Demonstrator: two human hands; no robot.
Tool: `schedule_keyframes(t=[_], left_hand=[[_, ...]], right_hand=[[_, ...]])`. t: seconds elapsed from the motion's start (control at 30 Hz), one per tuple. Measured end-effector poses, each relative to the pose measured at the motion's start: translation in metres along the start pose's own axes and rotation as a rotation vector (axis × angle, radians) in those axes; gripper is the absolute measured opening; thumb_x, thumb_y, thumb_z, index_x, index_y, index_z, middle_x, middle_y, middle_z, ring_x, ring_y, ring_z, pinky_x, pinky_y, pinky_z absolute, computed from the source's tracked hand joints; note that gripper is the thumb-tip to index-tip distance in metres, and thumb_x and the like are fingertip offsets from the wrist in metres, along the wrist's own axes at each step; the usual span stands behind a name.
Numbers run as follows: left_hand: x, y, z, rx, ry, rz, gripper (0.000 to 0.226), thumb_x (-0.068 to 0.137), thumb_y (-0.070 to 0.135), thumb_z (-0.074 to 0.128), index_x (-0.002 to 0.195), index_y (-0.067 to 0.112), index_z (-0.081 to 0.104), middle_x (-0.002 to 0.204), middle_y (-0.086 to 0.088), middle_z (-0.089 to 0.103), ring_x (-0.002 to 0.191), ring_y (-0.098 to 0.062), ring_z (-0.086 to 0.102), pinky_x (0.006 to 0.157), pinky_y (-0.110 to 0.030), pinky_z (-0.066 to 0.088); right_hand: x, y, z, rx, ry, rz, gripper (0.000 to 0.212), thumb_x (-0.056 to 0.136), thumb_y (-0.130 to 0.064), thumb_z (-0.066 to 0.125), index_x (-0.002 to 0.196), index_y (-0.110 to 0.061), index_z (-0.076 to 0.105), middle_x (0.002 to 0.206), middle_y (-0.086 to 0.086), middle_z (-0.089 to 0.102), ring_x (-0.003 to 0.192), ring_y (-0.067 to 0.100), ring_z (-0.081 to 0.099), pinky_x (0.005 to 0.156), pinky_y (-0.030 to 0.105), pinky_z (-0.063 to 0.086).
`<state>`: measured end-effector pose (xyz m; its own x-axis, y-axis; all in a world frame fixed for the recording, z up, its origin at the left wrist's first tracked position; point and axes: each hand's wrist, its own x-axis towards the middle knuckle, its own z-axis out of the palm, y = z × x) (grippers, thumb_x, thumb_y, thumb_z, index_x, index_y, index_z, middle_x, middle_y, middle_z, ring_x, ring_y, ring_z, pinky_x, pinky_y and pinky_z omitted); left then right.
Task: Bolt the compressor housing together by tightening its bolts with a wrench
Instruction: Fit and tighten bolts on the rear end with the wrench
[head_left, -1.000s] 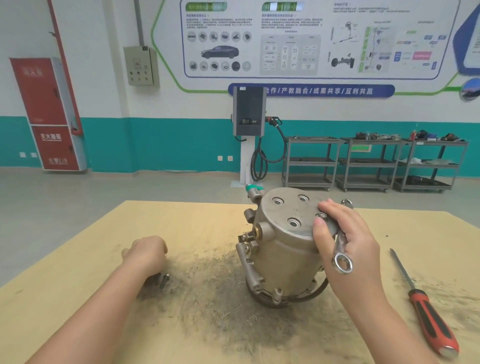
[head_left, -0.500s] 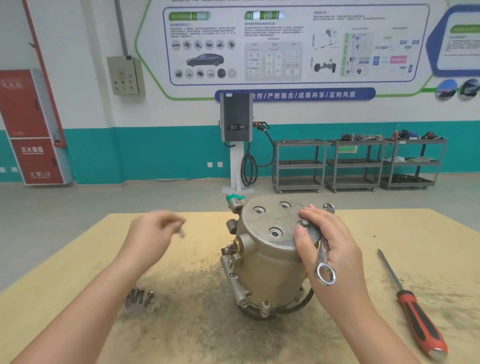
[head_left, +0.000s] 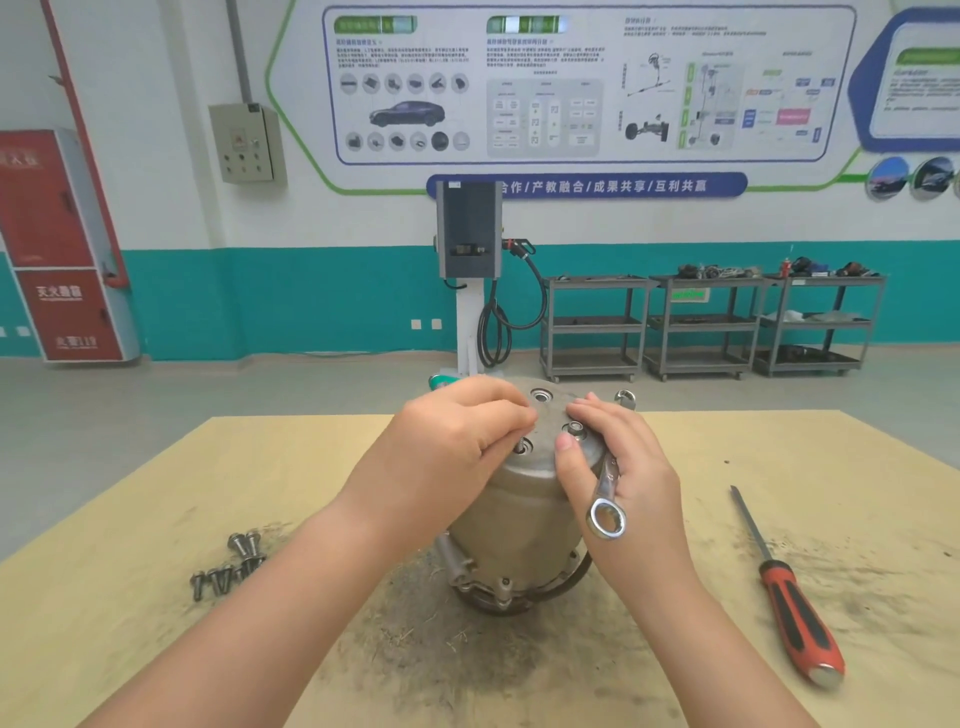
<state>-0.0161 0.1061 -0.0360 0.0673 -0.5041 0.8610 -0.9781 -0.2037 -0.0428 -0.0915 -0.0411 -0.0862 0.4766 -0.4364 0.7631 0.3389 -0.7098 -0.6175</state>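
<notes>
- Grey cast metal, the compressor housing (head_left: 519, 499) stands on end at the middle of the wooden table (head_left: 156, 519), its flat cap facing up so that we can reach the bolt holes from above.
- Our left hand (head_left: 447, 457) pinches a bolt (head_left: 519, 446) between its fingertips and holds it over the near hole in the cap, threads down; we judge it is being started by hand so that it seats straight before any tool goes on.
- Our right hand (head_left: 623, 467) rests on the cap's right edge, steadying the housing, and keeps the wrench (head_left: 605, 491) tucked under its curled fingers, ring end hanging toward us, ready for tightening.
- Beside the right thumb a second bolt (head_left: 574, 429) already sits in its hole; a further hole (head_left: 541, 397) at the back looks empty.
- The loose bolts (head_left: 231, 566) lie in a small heap on the table to the left, well apart from the housing but within the left hand's reach.
- A red-handled screwdriver (head_left: 789, 597) lies to the right, untouched.
- We think tightening has hardly begun.
</notes>
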Motion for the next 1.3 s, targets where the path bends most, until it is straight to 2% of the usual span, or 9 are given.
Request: schedule_keyframes(t=[0.2, 0.3, 0.37, 0.47, 0.63, 0.8, 0.93, 1.07, 1.3], left_hand=[[0.004, -0.006, -0.012, -0.137, -0.088, -0.034, 0.033, 0.096, 0.047, 0.052, 0.111, 0.027, 0.074, 0.099, 0.011, 0.075, 0.097, -0.003, 0.058, 0.095, -0.02, 0.042], [0.016, -0.024, -0.017, -0.156, -0.311, -0.307, 0.075, 0.078, 0.083, 0.047, 0.144, 0.054, 0.029, 0.149, 0.025, 0.041, 0.139, 0.009, 0.028, 0.115, -0.018, 0.016], [0.018, -0.032, -0.015, -0.15, -0.553, -0.504, 0.111, 0.062, 0.091, 0.057, 0.154, 0.046, 0.015, 0.162, 0.018, 0.016, 0.147, 0.003, 0.011, 0.12, -0.03, 0.015], [0.008, -0.032, -0.01, -0.158, -0.621, -0.592, 0.13, 0.046, 0.094, 0.055, 0.156, 0.034, 0.02, 0.141, 0.026, 0.027, 0.129, 0.015, 0.01, 0.115, -0.03, 0.023], [-0.021, -0.011, 0.001, -0.126, -0.421, -0.607, 0.117, 0.053, 0.089, 0.051, 0.155, 0.041, 0.02, 0.121, 0.038, 0.019, 0.126, 0.021, -0.004, 0.103, -0.024, 0.023], [-0.034, 0.003, 0.011, -0.136, -0.237, -0.639, 0.106, 0.056, 0.083, 0.051, 0.15, 0.043, 0.025, 0.13, 0.037, 0.014, 0.14, 0.011, -0.008, 0.107, -0.024, 0.02], [-0.047, 0.015, 0.021, -0.216, -0.043, -0.645, 0.099, 0.061, 0.082, 0.055, 0.137, 0.069, -0.008, 0.145, 0.043, -0.015, 0.146, 0.005, -0.019, 0.114, -0.027, 0.001], [-0.058, 0.026, 0.03, -0.513, 0.158, -0.827, 0.114, 0.05, 0.081, 0.072, 0.12, 0.082, -0.018, 0.157, 0.027, 0.0, 0.149, -0.011, 0.023, 0.119, -0.048, 0.031], [-0.065, 0.016, 0.036, -0.689, 0.245, -0.906, 0.127, 0.045, 0.064, 0.082, 0.131, 0.069, -0.011, 0.153, 0.015, 0.03, 0.124, 0.018, 0.042, 0.106, -0.029, 0.045]], right_hand=[[0.002, 0.002, 0.0, 0.009, -0.028, -0.024, 0.026, 0.092, -0.022, 0.064, 0.116, -0.013, 0.064, 0.117, -0.011, 0.056, 0.115, -0.009, 0.048, 0.096, 0.0, 0.028], [0.003, -0.001, -0.002, 0.129, -0.073, 0.023, 0.034, 0.098, -0.033, 0.051, 0.13, -0.025, 0.044, 0.126, -0.021, 0.047, 0.119, -0.015, 0.044, 0.096, 0.003, 0.033], [0.005, -0.002, -0.009, 0.288, 0.004, 0.049, 0.036, 0.1, -0.023, 0.048, 0.133, -0.014, 0.038, 0.127, -0.028, 0.044, 0.114, -0.016, 0.049, 0.091, 0.004, 0.039], [0.016, -0.011, -0.033, 0.49, 0.226, 0.041, 0.023, 0.091, -0.016, 0.048, 0.112, -0.019, 0.038, 0.095, -0.01, 0.057, 0.081, 0.012, 0.061, 0.077, 0.021, 0.048], [0.017, -0.028, -0.052, 0.995, 0.221, 0.167, 0.006, 0.099, -0.014, 0.039, 0.101, -0.019, 0.042, 0.059, 0.0, 0.062, 0.042, 0.021, 0.054, 0.045, 0.02, 0.04], [0.012, -0.035, -0.032, 1.079, 0.119, 0.402, 0.017, 0.1, -0.002, 0.042, 0.108, -0.016, 0.044, 0.059, 0.009, 0.065, 0.039, 0.018, 0.053, 0.041, 0.02, 0.044], [0.015, -0.032, -0.031, 1.08, 0.151, 0.433, 0.014, 0.097, -0.006, 0.049, 0.107, -0.015, 0.044, 0.061, 0.009, 0.066, 0.041, 0.016, 0.053, 0.043, 0.02, 0.045], [0.018, -0.027, -0.034, 1.061, 0.147, 0.459, 0.012, 0.096, -0.009, 0.051, 0.105, -0.013, 0.045, 0.062, 0.01, 0.067, 0.042, 0.017, 0.054, 0.043, 0.02, 0.045], [0.035, -0.025, -0.033, 1.055, 0.022, 0.585, 0.031, 0.076, -0.021, 0.066, 0.1, -0.01, 0.05, 0.064, 0.011, 0.068, 0.043, 0.015, 0.057, 0.043, 0.019, 0.048]])
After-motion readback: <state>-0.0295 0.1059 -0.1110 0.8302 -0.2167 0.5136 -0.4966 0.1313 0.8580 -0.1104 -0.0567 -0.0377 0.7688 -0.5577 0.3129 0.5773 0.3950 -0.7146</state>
